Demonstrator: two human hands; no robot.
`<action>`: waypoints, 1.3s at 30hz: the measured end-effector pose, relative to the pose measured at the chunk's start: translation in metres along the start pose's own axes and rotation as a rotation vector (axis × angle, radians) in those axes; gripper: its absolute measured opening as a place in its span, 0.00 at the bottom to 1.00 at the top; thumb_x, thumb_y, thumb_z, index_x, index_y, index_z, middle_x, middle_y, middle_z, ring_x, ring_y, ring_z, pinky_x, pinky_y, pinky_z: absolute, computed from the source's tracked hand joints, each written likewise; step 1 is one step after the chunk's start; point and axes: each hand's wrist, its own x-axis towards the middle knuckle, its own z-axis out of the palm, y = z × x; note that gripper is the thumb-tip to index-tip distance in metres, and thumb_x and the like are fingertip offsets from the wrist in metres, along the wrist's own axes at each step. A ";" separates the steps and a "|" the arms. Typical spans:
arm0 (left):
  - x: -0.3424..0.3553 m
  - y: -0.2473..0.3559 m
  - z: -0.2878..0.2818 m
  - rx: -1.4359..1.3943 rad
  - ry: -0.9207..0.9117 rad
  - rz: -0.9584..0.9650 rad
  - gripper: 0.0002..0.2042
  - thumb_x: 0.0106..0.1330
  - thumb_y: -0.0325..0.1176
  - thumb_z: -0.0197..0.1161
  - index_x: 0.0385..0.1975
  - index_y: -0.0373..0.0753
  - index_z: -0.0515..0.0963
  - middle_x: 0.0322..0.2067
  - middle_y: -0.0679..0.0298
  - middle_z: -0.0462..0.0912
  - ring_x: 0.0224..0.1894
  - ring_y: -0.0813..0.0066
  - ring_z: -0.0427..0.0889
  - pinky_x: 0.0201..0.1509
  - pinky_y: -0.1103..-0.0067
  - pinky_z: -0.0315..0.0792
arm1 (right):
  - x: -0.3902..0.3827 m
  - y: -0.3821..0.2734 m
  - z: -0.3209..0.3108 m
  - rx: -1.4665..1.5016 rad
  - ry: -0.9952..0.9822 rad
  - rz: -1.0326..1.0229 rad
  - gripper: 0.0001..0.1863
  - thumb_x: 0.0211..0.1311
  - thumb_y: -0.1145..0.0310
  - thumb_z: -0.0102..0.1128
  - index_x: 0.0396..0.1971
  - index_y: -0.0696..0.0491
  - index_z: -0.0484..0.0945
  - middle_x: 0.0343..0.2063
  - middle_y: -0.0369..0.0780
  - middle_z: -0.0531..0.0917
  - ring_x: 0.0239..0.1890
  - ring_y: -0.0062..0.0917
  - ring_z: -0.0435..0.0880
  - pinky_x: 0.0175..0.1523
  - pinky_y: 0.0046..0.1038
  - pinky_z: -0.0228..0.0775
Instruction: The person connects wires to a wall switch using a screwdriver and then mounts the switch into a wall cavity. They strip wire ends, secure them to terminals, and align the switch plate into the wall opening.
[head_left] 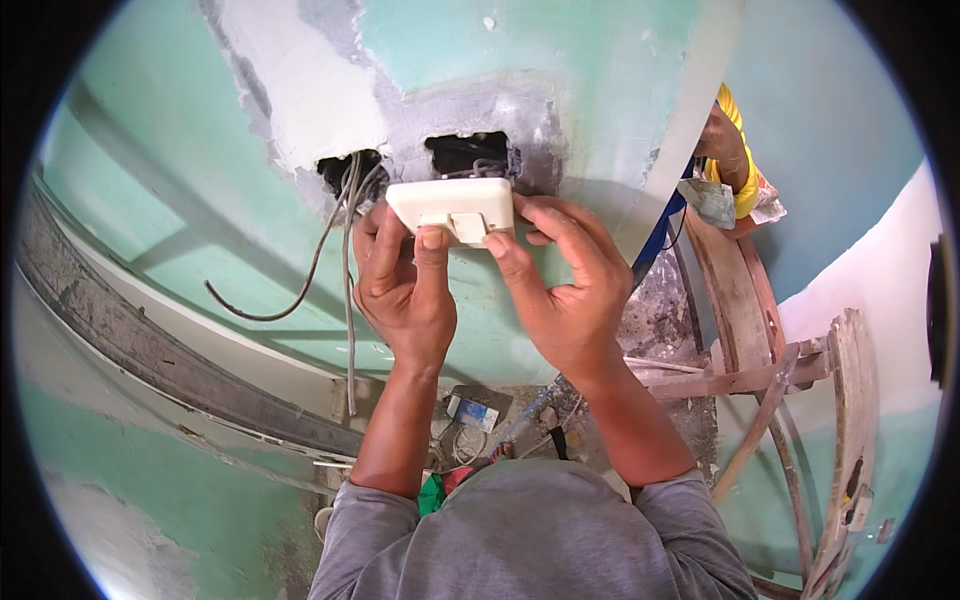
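A white double wall switch plate (448, 200) is held between my two hands, just below a rectangular hole (465, 153) in the wall. My left hand (405, 290) grips its left side, with the thumb on the lower front edge near one rocker. My right hand (570, 275) holds the right end, the thumb at the lower right corner and the fingers around the side. Dark wire shows in the hole above the plate; what lies behind the plate is hidden. To the left, loose grey cables (348, 230) hang out of a second hole (335, 172).
Green wall (520, 50) with grey patched plaster surrounds the holes. At the right, another person in a yellow sleeve (735, 130) works near the corner. A wooden frame (845, 430) stands lower right. A blue-and-white box (472, 414) and cords lie on the floor.
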 end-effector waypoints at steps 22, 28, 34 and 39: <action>-0.001 -0.003 -0.010 -0.053 0.005 -0.070 0.19 0.66 0.24 0.74 0.56 0.32 0.81 0.49 0.59 0.84 0.50 0.73 0.81 0.57 0.79 0.73 | 0.017 0.003 -0.001 0.371 -0.106 0.265 0.12 0.66 0.73 0.71 0.46 0.62 0.86 0.36 0.42 0.86 0.39 0.25 0.89 0.42 0.27 0.87; 0.002 -0.003 -0.013 0.034 -0.063 0.001 0.20 0.63 0.22 0.75 0.56 0.34 0.82 0.48 0.58 0.86 0.49 0.73 0.83 0.55 0.78 0.76 | 0.025 0.007 -0.006 0.366 -0.133 0.281 0.11 0.65 0.74 0.71 0.44 0.63 0.86 0.37 0.44 0.86 0.39 0.26 0.89 0.43 0.27 0.87; 0.003 0.000 -0.001 0.086 0.021 0.179 0.22 0.61 0.21 0.76 0.57 0.37 0.82 0.50 0.54 0.86 0.48 0.70 0.86 0.53 0.74 0.82 | 0.022 0.016 -0.005 0.307 -0.108 0.194 0.10 0.63 0.75 0.73 0.41 0.63 0.85 0.37 0.45 0.87 0.37 0.25 0.89 0.41 0.27 0.87; 0.003 0.002 -0.003 0.126 0.001 0.170 0.22 0.59 0.20 0.77 0.55 0.39 0.83 0.48 0.54 0.87 0.48 0.68 0.87 0.53 0.74 0.82 | 0.023 0.016 -0.008 0.292 -0.119 0.202 0.10 0.63 0.74 0.73 0.41 0.63 0.86 0.36 0.44 0.87 0.37 0.24 0.89 0.39 0.26 0.86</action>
